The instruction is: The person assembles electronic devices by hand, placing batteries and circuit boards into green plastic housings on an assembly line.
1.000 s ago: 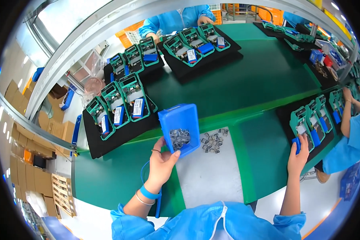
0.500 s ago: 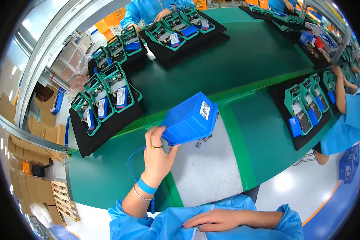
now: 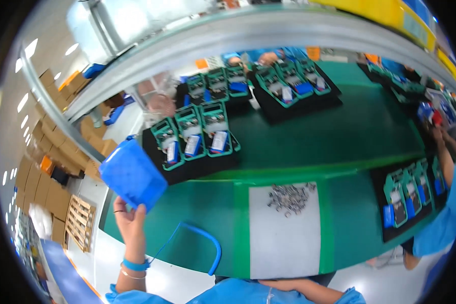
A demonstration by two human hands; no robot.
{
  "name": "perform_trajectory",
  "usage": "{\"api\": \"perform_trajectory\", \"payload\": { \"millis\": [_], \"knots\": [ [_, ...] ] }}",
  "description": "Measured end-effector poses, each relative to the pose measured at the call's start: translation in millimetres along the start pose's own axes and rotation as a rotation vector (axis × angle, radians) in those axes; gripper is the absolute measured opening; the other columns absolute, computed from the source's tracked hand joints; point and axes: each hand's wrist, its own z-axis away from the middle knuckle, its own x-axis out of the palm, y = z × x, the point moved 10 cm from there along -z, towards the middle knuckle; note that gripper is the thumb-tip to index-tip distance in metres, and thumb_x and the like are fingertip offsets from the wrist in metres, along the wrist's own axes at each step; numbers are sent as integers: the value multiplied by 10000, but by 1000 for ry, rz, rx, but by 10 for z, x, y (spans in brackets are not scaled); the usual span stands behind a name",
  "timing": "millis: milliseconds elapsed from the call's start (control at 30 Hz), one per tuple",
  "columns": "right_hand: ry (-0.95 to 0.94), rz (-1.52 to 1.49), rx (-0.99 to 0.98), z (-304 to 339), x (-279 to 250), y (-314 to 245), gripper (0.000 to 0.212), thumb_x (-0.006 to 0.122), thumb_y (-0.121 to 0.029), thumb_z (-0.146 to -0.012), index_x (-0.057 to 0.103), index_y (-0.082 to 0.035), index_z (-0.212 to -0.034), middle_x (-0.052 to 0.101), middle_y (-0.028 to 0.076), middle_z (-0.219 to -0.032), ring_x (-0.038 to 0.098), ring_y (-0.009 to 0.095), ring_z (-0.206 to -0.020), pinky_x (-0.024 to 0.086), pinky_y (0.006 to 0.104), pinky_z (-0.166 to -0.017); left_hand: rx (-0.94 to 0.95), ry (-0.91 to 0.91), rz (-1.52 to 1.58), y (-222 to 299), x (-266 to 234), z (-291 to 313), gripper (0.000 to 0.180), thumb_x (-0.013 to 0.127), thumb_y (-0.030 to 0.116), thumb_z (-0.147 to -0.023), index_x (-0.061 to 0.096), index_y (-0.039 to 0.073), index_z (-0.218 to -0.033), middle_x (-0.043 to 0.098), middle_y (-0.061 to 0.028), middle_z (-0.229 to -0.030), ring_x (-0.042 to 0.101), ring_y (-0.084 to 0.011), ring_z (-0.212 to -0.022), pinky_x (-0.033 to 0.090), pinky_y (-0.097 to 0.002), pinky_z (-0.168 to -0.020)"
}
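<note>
Pinching blue bin (image 3: 131,171) aloft: left hand (image 3: 131,224), fingers closed on edge. Small parts (image 3: 290,198) heaped on pale mat (image 3: 285,245); emptying looks done. Right hand (image 3: 274,284): fingers unclear.

Bin (image 3: 131,175) in left hand (image 3: 130,215): blue. Wristband (image 3: 136,265) below that hand: blue too. Cord (image 3: 216,253) to its right: blue. Farther right: pale grey mat (image 3: 283,248), speckled silver-dark parts (image 3: 289,198), bright green tape (image 3: 327,238). Table (image 3: 197,202) right of hand: dark green. Boards (image 3: 200,168) beyond hand: black.
</note>
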Motion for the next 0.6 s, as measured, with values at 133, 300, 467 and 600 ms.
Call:
{"api": "perform_trajectory", "payload": {
  "millis": [133,300,467,600],
  "knots": [
    [-69,-316,34,168,404,-140,618,500,-509,-1003,519,-76,-1443,448,168,-1534,384,299,-1439,274,361,-1197,33,255,-169,461,-1075,63,585,695,117,-934,371,-7,-1406,503,-117,-1305,564,-221,-1170,481,-355,-1012],
    [-273,-690,160,365,913,251,591,503,-472,-1001,526,-68,-1433,452,187,-1525,388,307,-1436,295,369,-1187,-222,263,-63,-472,-1442,84,513,658,306,-979,471,-24,-1324,602,-96,-1154,616,-181,-983,544,-319,-808],
    [-556,-1095,654,1293,599,268,565,505,-436,-1000,533,-60,-1422,457,207,-1515,392,315,-1434,315,376,-1178,-647,216,-13,-1629,-1433,514,466,631,389,-974,537,49,-1279,657,-85,-1048,665,-200,-758,526,-317,-606],
    [-824,-1511,1053,1116,-434,615,502,504,-316,-1004,526,-6,-1398,484,237,-1481,423,347,-1409,354,400,-1158,-658,273,-301,-1540,-1866,594,561,615,508,-949,534,123,-1347,656,-60,-1142,679,-203,-714,417,-234,-427]
  ]
}}
